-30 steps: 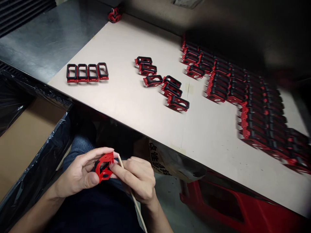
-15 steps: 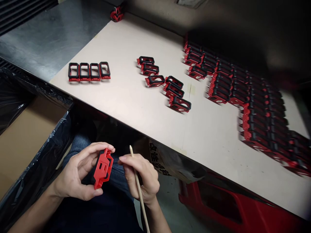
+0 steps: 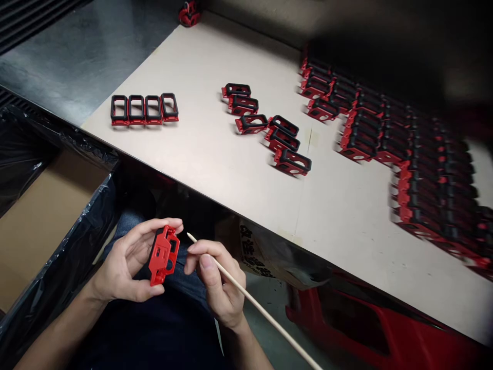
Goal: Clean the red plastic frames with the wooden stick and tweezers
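My left hand (image 3: 129,264) grips a red plastic frame part (image 3: 163,254) between thumb and fingers, held upright over my lap below the table edge. Just to its right, my right hand (image 3: 217,280) pinches a thin wooden stick (image 3: 250,300); the stick's tip points at the red part and stands a little apart from it. On the table lie a neat row of several red-and-black frames (image 3: 144,109) at the left, a loose group of several more (image 3: 269,128) in the middle, and a large blurred batch (image 3: 404,149) at the right.
A cardboard box lined with black plastic (image 3: 50,216) stands at my left beside my knee. A red bin (image 3: 385,329) sits under the table at the right. The beige table (image 3: 215,154) edge runs diagonally above my hands. One red part (image 3: 188,13) lies at the far corner.
The stick tip has come away from the red part and the stick now slants down to the right. My left hand has turned the part so its flat red back faces up.
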Demonstrator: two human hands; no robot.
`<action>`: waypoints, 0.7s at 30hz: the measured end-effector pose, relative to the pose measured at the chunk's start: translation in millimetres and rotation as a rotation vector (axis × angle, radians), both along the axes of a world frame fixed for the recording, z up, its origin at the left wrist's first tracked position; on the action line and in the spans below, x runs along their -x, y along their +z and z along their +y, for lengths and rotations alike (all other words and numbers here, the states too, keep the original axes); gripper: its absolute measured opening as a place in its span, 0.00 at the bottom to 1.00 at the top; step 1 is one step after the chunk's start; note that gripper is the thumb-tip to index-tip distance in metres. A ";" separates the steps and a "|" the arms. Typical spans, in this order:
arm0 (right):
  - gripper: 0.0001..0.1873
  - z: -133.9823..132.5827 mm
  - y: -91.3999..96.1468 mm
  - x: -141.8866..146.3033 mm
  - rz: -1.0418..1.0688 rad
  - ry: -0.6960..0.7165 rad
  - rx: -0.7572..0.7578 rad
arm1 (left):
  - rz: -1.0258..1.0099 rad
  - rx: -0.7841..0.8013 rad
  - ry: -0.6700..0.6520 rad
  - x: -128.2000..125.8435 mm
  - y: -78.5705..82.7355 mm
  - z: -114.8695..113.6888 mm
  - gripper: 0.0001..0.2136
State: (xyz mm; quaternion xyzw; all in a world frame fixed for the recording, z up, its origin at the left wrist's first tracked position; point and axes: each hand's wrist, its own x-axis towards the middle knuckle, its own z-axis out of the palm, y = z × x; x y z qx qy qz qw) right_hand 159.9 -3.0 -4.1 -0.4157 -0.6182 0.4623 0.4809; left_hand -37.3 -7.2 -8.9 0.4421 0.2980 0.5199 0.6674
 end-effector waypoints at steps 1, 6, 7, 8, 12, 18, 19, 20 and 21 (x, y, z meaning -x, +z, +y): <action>0.12 0.3 0.1 0.0 0.016 0.008 0.015 | -0.015 -0.005 0.004 -0.4 -0.6 0.2 0.35; 0.18 8.4 0.0 1.2 0.011 0.042 0.047 | -0.041 0.015 0.000 -0.8 0.0 1.0 0.36; 0.19 10.7 -0.6 1.6 -0.015 0.064 0.066 | -0.050 0.022 -0.008 -0.5 0.4 0.9 0.36; 0.20 12.9 -1.5 2.0 -0.050 0.098 0.087 | -0.059 0.030 -0.019 -0.1 0.6 0.7 0.35; 0.20 19.3 -7.8 4.6 -0.290 0.275 0.131 | -0.067 0.034 -0.101 1.6 -0.8 -0.9 0.36; 0.20 20.6 -16.8 9.9 -0.546 0.439 0.192 | 0.023 0.020 -0.193 1.5 -1.9 -0.5 0.38; 0.18 20.6 -17.6 9.4 -0.528 0.442 0.200 | 0.057 0.008 -0.172 1.9 -0.3 -0.3 0.38; 0.14 20.7 -18.1 7.9 -0.496 0.434 0.208 | 0.097 -0.006 -0.141 2.5 1.7 -0.2 0.38; 0.09 20.9 -18.6 5.4 -0.456 0.419 0.212 | 0.146 -0.021 -0.101 3.5 4.1 -0.2 0.38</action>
